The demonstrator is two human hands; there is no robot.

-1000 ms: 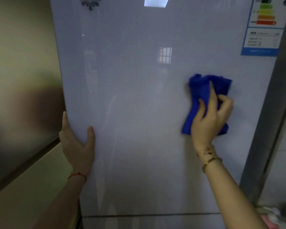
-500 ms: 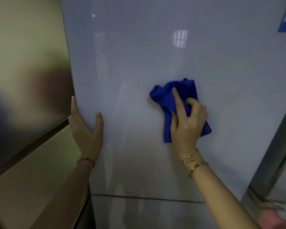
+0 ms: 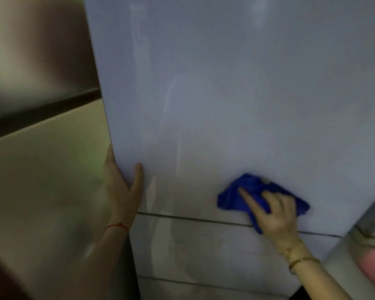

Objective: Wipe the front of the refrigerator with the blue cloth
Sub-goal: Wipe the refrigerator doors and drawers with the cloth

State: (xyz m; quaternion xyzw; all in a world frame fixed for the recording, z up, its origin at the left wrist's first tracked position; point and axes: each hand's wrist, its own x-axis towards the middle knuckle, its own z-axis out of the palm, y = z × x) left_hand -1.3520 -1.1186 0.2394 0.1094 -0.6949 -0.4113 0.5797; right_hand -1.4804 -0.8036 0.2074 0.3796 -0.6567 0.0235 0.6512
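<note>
now my right hand presses the cloth flat low on the fridge door; left hand grips its edge. the bottom part looks not wiped yet.

Left hand grips an edge, thumb forward; right hand presses flat, fingers spread.

Right hand with blue cloth shifted from upper right of the refrigerator door leftward, then down to its lower edge, cloth corner now overlapping the door seam. Cloth flattened and spread wider than before. Energy label and window reflection gone from view; lower panel now exposed. Frame blurrier than the two preceding.
</note>
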